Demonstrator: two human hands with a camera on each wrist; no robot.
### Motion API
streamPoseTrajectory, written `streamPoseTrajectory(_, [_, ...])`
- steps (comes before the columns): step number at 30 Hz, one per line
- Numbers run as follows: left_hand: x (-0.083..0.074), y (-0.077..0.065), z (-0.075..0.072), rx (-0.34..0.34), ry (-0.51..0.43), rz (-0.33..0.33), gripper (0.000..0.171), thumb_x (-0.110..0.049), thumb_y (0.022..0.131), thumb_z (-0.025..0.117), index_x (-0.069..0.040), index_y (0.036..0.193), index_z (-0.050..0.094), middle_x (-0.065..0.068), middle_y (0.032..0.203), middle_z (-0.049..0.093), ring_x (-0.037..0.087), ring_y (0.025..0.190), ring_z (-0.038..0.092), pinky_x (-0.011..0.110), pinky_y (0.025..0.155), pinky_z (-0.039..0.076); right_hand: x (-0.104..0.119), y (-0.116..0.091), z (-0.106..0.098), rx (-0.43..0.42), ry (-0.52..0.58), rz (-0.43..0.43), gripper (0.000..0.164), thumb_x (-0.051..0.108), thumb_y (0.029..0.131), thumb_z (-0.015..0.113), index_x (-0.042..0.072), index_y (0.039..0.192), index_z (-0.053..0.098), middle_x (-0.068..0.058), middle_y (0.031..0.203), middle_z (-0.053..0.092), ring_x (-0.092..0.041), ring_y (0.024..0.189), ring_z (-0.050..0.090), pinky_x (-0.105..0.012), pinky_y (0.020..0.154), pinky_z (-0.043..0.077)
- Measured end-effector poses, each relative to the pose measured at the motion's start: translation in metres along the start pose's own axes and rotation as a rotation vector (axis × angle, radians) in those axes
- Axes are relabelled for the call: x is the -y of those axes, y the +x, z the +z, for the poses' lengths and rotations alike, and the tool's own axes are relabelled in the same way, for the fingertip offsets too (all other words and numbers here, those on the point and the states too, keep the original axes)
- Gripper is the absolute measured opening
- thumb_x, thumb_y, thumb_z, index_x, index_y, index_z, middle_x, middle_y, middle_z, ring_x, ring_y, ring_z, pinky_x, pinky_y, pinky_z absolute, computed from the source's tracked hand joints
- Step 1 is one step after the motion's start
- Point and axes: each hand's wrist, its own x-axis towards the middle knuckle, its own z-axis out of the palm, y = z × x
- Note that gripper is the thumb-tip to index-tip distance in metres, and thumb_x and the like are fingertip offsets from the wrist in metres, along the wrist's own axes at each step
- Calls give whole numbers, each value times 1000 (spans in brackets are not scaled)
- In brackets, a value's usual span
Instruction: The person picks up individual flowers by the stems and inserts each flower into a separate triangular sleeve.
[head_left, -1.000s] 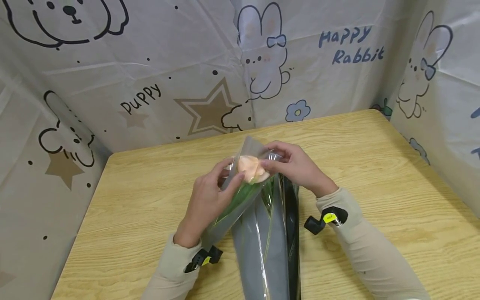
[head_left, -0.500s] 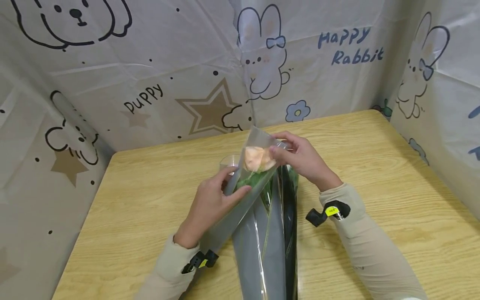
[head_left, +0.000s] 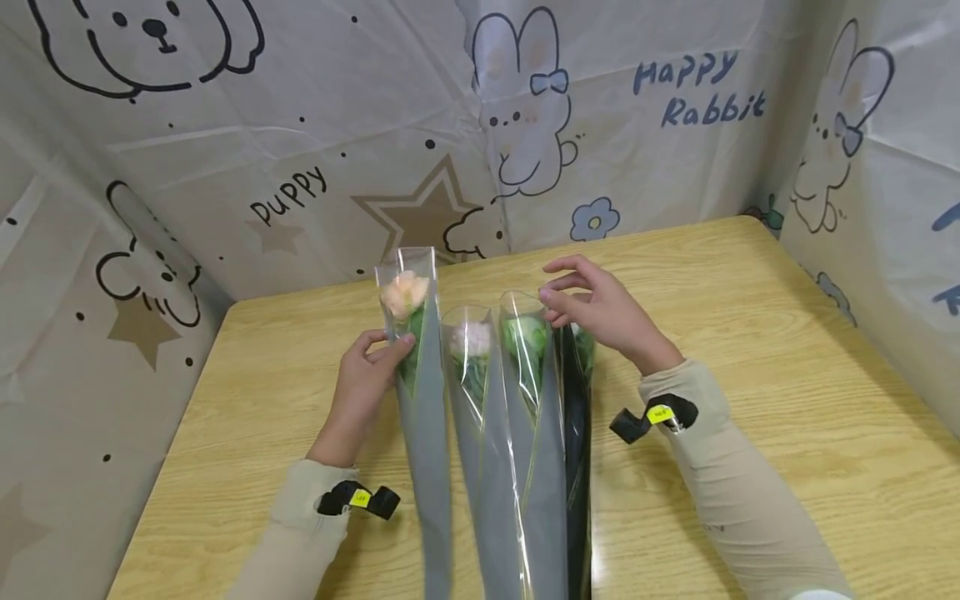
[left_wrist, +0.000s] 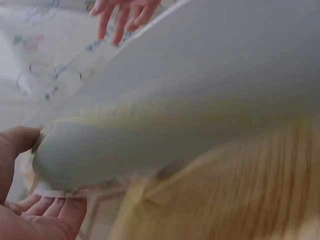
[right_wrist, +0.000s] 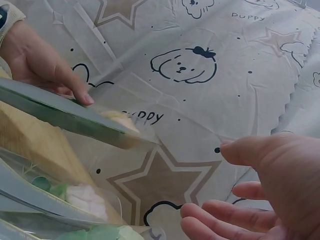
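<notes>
A peach rose [head_left: 405, 293] in a clear and grey sleeve [head_left: 426, 467] is upright at the left of the group in the head view. My left hand [head_left: 358, 392] grips that sleeve just below the bloom, thumb in front. The grey wrap fills much of the left wrist view, blurred. Beside it on the table lie a pale pink flower [head_left: 471, 340] and a white-green flower [head_left: 525, 335], each in a grey sleeve. A dark sleeve [head_left: 576, 450] lies at their right. My right hand [head_left: 606, 310] hovers by the sleeve tops with loose fingers, holding nothing in the right wrist view.
The wooden table [head_left: 750, 350] spreads out on both sides of the flowers. A white cloth [head_left: 300, 108] with printed cartoon animals and stars encloses its back and sides.
The peach rose has swung left and straightened, carried by my left hand, uncovering the pink and white-green flowers. My right hand has let go of its sleeve and stays at the right.
</notes>
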Motion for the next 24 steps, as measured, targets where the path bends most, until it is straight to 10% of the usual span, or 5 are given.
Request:
streamPoseTrajectory(13, [36,9,9,6,-57,-92,46,-29,100,70,-5,130,44,0,101,76,2,82,71,20,77,59,-7,3,-1,7,-43,15,53,34,104,64,13,148,45,-16,135,64,-43,111,72,-45,96,62])
streamPoseTrajectory(24, [38,-6,17,-8,397,45,65,-50,100,64,0,140,55,22,124,72,23,101,69,33,85,58,-10,3,-2,3,-56,33,50,33,104,64,10,146,48,-18,135,64,-38,108,73,-40,91,63])
